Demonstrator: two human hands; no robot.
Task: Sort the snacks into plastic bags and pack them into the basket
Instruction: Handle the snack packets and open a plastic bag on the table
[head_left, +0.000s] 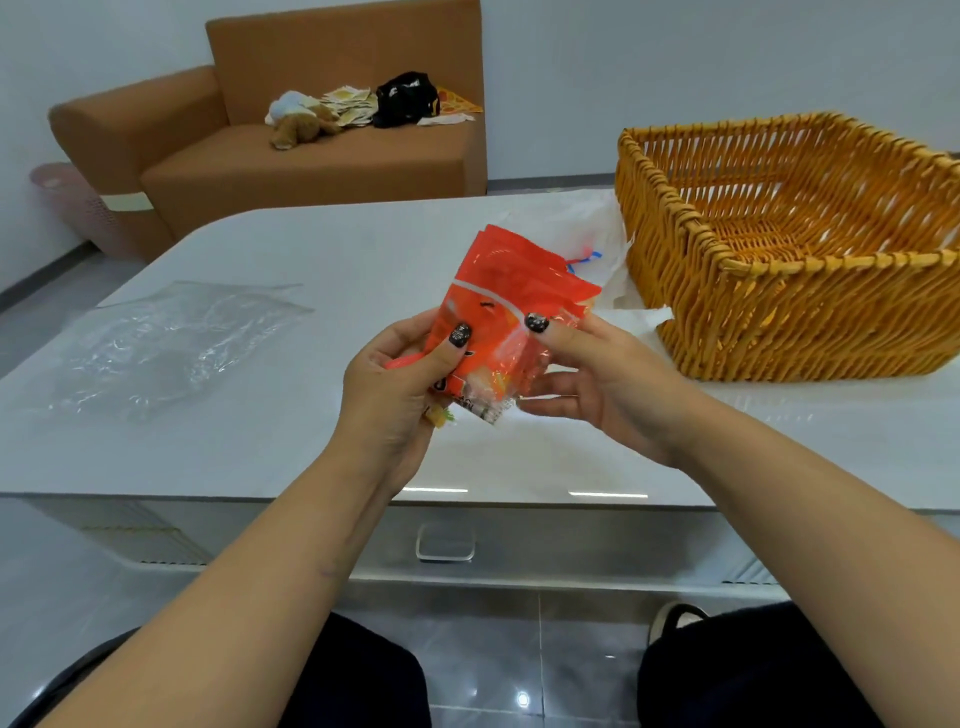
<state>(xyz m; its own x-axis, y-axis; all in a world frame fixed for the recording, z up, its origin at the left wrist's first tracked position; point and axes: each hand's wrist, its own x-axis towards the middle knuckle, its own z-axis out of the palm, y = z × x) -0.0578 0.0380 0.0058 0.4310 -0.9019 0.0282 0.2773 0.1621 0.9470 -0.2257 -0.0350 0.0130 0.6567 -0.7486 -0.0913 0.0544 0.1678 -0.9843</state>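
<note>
left grip (395, 384) pinching, right grip (597, 384) (thumb-down) pinching

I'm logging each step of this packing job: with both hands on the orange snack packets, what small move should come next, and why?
Probably carry the orange snack packets left to the clear plastic bag and free one hand to open it. The left hand and right hand both pinch the packets above the table; the bag lies flat and the wicker basket looks empty, so bagging likely precedes packing.
</note>
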